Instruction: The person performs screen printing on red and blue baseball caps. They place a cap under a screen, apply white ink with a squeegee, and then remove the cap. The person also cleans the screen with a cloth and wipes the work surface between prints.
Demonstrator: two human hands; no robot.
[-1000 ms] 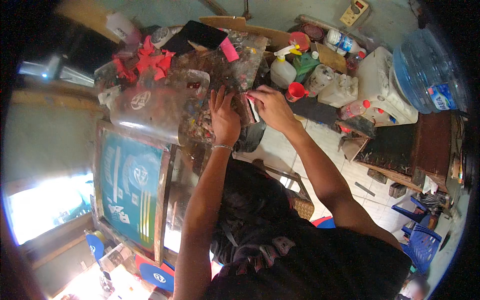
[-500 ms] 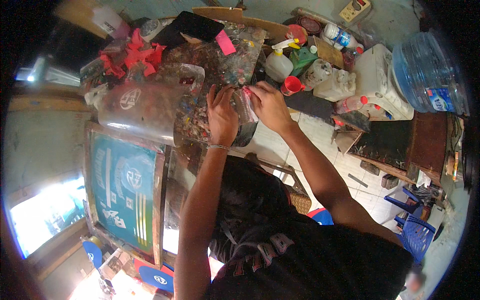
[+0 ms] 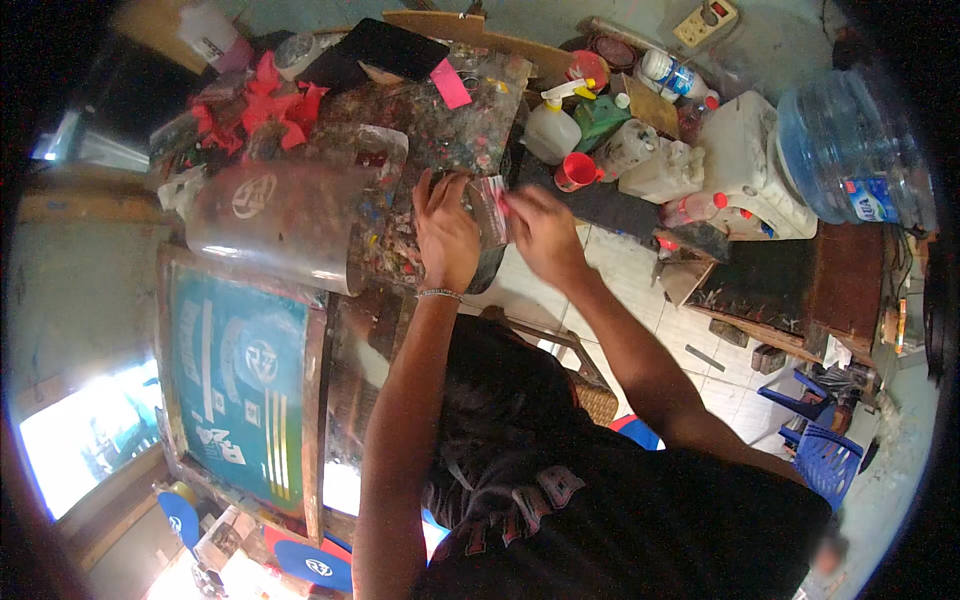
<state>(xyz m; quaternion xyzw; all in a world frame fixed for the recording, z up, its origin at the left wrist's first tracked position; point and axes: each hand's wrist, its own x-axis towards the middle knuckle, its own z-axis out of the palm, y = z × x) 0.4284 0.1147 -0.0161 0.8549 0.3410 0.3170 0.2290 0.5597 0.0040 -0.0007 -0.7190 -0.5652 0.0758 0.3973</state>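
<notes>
A small clear plastic bag (image 3: 488,212) with a reddish strip along its edge is held between my two hands above the paint-stained worktop (image 3: 480,105). My left hand (image 3: 446,235), wearing a thin bracelet, has its fingers bent over the bag's left side. At the bag's right edge, the fingers of my right hand (image 3: 545,235) are closed by the reddish strip, slightly blurred. The bag's contents are too dark to make out. A curled clear sheet with a white print (image 3: 280,225) lies left of my left hand.
A red cup (image 3: 575,172) and a white spray bottle (image 3: 552,130) stand beyond my right hand, near jugs and a large blue water bottle (image 3: 850,150). Crumpled red material (image 3: 270,110) lies at the far left. A framed printing screen (image 3: 240,380) leans nearer, on the left.
My right hand has shifted slightly right and toward me along the bag's edge. My left hand stays at the bag. The view has shifted a little.
</notes>
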